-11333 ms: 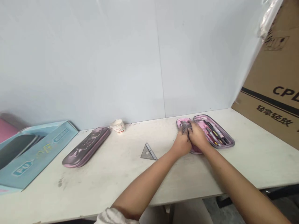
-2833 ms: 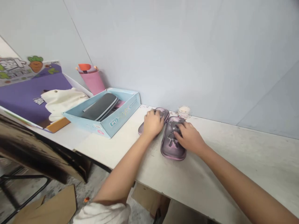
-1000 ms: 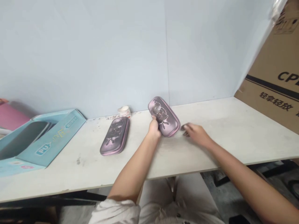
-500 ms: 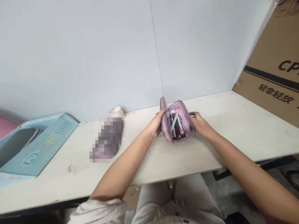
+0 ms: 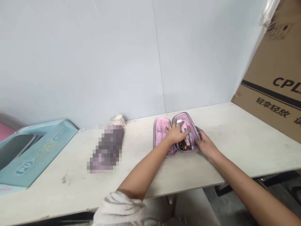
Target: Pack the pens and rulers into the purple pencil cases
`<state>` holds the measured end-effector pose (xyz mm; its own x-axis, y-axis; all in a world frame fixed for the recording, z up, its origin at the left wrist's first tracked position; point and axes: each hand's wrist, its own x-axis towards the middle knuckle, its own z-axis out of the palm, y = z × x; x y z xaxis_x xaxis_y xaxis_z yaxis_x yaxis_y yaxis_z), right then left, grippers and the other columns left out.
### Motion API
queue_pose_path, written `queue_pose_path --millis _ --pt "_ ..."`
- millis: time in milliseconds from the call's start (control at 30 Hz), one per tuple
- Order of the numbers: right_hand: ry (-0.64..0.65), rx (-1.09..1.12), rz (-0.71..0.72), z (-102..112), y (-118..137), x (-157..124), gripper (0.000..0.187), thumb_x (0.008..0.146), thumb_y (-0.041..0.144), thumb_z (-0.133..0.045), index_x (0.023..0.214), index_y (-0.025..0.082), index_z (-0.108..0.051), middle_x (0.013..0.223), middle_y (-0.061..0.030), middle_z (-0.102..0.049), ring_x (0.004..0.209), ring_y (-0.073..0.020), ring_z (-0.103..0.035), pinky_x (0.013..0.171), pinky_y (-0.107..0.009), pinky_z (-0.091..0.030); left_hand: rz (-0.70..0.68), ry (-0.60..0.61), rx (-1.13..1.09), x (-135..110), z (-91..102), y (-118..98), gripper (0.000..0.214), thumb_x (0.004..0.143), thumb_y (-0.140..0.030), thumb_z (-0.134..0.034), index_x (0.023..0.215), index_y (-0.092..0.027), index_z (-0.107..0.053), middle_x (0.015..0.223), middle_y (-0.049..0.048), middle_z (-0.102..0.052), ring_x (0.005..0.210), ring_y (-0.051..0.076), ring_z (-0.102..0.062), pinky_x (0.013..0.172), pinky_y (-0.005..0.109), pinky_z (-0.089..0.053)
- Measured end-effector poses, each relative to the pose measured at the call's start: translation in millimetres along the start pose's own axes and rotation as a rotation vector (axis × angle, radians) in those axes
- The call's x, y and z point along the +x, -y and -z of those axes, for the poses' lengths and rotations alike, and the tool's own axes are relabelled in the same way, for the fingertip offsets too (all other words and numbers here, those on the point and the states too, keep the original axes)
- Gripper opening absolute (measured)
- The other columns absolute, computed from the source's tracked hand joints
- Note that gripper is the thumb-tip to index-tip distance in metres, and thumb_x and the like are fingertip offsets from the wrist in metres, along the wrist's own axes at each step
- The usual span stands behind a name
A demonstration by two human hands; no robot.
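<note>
A pink pencil case lies unfolded on the white table, its two halves side by side. Several pens and markers fill the right half. My left hand is over the pens with its fingers spread; whether the fingertips touch them I cannot tell. Part of the case's middle is hidden beneath that hand. At the right side of the case, my right hand grips the rim, thumb on the near side and fingers behind.
Left of the case lies a pixelated purple-grey object. Behind it a white paper cup rests by the wall. A light blue box occupies the table's left end, and a large cardboard carton stands at the right.
The case's left half has swung down flat to the left. My left hand has gone from that half's outer edge to over the pens. My right hand keeps its hold.
</note>
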<state>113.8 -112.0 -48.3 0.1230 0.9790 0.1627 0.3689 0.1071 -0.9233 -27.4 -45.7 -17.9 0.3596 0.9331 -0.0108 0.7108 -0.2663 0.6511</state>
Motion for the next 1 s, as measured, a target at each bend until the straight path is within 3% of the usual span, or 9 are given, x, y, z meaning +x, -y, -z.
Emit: queue_pose_path --millis 133,233,333,433,567,700,833,1000 --pt "-0.091 -0.185 0.150 26 51 11 0.061 0.072 0.016 -0.041 0.133 0.016 -0.034 0.134 -0.0092 -0.045 0.124 -0.0215 -0.040 0.106 -0.041 -0.028 -0.158 -0.129 -0.147 16 28.3 -30 0.059 0.074 -0.056 -0.050 0.127 -0.030 -0.046 0.149 0.0039 -0.019 0.136 0.037 -0.005 0.107 0.055 -0.005" --pt "-0.111 -0.351 0.259 34 104 26 0.062 0.073 0.013 -0.040 0.134 0.017 -0.032 0.129 -0.0113 -0.050 0.117 -0.0241 -0.048 0.097 -0.040 -0.037 -0.309 -0.271 -0.224 23 60.3 -44 0.054 0.078 -0.050 -0.049 0.127 -0.029 -0.046 0.147 0.0035 -0.023 0.137 0.029 -0.009 0.110 0.046 -0.004" --pt "-0.029 -0.541 0.357 6 149 39 0.061 0.073 0.011 -0.041 0.133 0.016 -0.033 0.121 -0.0143 -0.055 0.107 -0.0264 -0.055 0.088 -0.037 -0.043 -0.337 -0.354 -0.381 26 85.1 -30 0.048 0.083 -0.041 -0.045 0.128 -0.024 -0.046 0.144 0.0039 -0.031 0.136 0.022 -0.018 0.111 0.037 -0.010" --pt "0.038 -0.798 0.334 -47 175 48 0.058 0.074 0.012 -0.043 0.131 0.008 -0.033 0.109 -0.0213 -0.058 0.096 -0.0302 -0.059 0.080 -0.038 -0.044 -0.231 -0.392 -0.599 23 97.5 12 0.043 0.086 -0.035 -0.038 0.127 -0.021 -0.046 0.139 0.0045 -0.041 0.130 0.020 -0.032 0.108 0.031 -0.022" --pt "0.195 -0.947 0.343 -117 181 50 0.057 0.076 0.010 -0.040 0.131 0.003 -0.032 0.102 -0.0235 -0.060 0.090 -0.0300 -0.062 0.075 -0.037 -0.044 -0.068 -0.372 -0.636 9 102.1 77 0.042 0.087 -0.031 -0.035 0.126 -0.020 -0.043 0.120 0.0070 -0.057 0.113 0.019 -0.051 0.097 0.030 -0.038" --pt "0.279 -1.045 0.367 -163 169 46 0.056 0.076 0.009 -0.039 0.131 -0.001 -0.033 0.100 -0.0248 -0.061 0.092 -0.0313 -0.061 0.073 -0.037 -0.045 0.051 -0.378 -0.540 -7 101.6 120 0.044 0.087 -0.032 -0.033 0.128 -0.016 -0.039 0.110 0.0110 -0.062 0.103 0.020 -0.057 0.089 0.030 -0.044" --pt "0.285 -1.150 0.376 -183 159 44 0.060 0.076 0.010 -0.042 0.134 -0.003 -0.029 0.100 -0.0262 -0.060 0.087 -0.0303 -0.063 0.070 -0.037 -0.047 0.094 -0.383 -0.439 -11 105.7 136 0.039 0.086 -0.031 -0.038 0.120 -0.016 -0.048 0.116 0.0140 -0.059 0.108 0.022 -0.054 0.093 0.032 -0.040" --pt "0.281 -1.296 0.442 -183 162 38 0.052 0.080 0.006 -0.033 0.130 -0.008 -0.034 0.097 -0.0290 -0.061 0.086 -0.0283 -0.063 0.066 -0.033 -0.049 0.171 -0.407 -0.271 -19 117.9 137 0.053 0.080 -0.037 -0.049 0.128 -0.016 -0.042 0.131 0.0199 -0.044 0.120 0.033 -0.042 0.100 0.046 -0.029"
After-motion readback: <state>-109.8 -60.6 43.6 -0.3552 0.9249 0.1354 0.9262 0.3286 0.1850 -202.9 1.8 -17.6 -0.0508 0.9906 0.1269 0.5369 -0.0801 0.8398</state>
